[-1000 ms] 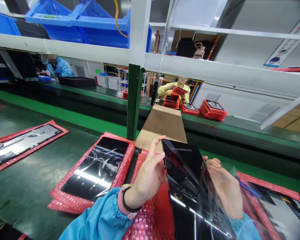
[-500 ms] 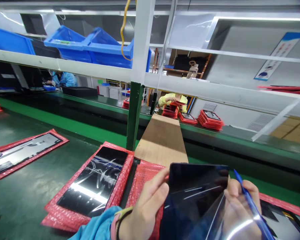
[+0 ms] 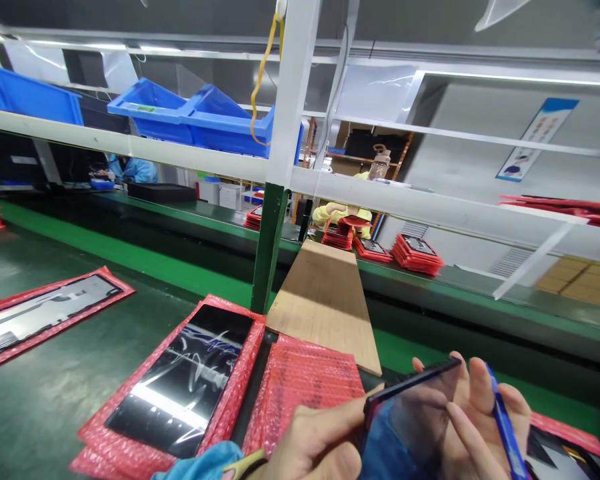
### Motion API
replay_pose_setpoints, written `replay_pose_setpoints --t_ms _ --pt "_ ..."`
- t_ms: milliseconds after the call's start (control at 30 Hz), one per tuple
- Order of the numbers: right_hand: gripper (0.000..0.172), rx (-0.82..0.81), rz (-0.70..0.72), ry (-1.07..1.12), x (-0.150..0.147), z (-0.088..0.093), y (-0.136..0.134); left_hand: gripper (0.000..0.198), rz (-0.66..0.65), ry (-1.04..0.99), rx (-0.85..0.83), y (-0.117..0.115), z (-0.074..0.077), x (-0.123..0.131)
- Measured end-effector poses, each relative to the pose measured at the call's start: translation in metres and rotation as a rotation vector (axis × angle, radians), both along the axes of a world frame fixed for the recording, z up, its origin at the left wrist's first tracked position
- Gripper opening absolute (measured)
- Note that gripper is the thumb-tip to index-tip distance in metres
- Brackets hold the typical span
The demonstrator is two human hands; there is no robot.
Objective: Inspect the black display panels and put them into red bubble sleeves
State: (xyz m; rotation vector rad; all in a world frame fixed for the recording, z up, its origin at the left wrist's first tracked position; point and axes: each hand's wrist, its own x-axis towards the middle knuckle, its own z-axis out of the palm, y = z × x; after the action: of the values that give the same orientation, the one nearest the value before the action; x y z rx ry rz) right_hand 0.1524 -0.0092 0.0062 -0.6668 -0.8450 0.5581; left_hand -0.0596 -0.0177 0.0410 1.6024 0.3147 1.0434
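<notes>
A dark glossy panel [image 3: 405, 420] is held between both my hands at the bottom right, tilted almost edge-on with its top edge toward me. My left hand [image 3: 315, 443] pinches its left edge with thumb and fingers. My right hand [image 3: 480, 413] supports the right side, fingers partly spread behind the panel, and also grips a blue pen [image 3: 503, 427]. A thin clear film seems to cover the panel's face. Under my hands lies a red bubble-wrap sheet [image 3: 305, 387].
Another black panel on red bubble wrap [image 3: 180, 383] lies to the left, and a further one [image 3: 40, 317] at far left on the green belt. A brown board [image 3: 325, 303] bridges toward the far bench, where a person in yellow handles stacked red-wrapped panels [image 3: 415, 250]. Blue bins [image 3: 200, 120] sit overhead.
The panel has tipped from facing me to nearly flat and edge-on, and dropped lower in view. My view has risen, so both hands sit at the bottom edge.
</notes>
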Motion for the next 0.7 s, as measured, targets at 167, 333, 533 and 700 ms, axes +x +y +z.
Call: replay_pose_setpoints --t_ms 167,333,533,700 --pt "0.051 -0.003 0.034 0.106 -0.012 0.013 -0.001 0.067 -0.034 0.002 0.0 -0.001 0.008 -0.003" --pt "0.047 -0.071 0.078 0.116 -0.007 0.014 0.001 0.056 -0.054 -0.074 -0.009 -0.001 0.007 0.001" --pt "0.041 -0.3 0.152 0.16 0.004 0.011 0.007 0.047 -0.216 -0.335 -0.218 0.0 0.003 0.003" --pt "0.045 -0.61 0.204 0.215 0.006 0.003 0.021 0.033 0.151 -0.173 -0.426 0.015 -0.027 -0.035"
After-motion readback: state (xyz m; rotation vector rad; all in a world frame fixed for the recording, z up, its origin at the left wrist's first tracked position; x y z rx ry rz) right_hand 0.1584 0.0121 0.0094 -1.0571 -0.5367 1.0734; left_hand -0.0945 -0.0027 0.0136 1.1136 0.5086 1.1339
